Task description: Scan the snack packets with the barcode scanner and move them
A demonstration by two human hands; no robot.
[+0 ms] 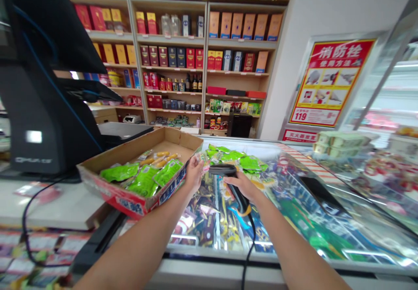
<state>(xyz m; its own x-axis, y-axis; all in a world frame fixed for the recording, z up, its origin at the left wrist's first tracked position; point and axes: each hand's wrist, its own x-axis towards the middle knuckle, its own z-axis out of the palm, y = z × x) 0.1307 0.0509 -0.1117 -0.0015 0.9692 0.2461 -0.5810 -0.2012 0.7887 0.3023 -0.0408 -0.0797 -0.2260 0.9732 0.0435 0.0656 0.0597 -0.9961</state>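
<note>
My right hand (243, 185) is wrapped round the grip of a black barcode scanner (241, 197), whose head points left. Close in front of that head, my left hand (194, 170) pinches a small clear snack packet (203, 159); its print is blurred. Just left of it stands an open cardboard box (183, 139) with green snack packets (143, 181) and yellowish packets (161, 159) inside. Beyond my hands, more green packets (251, 163) lie on the glass freezer top (267, 146). A cable (251, 246) runs down from the scanner.
A black checkout terminal (48, 107) stands at the left. On the glass at the right lies a dark phone (323, 194), with egg cartons (339, 142) farther back. Shelves of boxed goods (173, 57) line the back wall, beside a red and yellow sign (331, 81).
</note>
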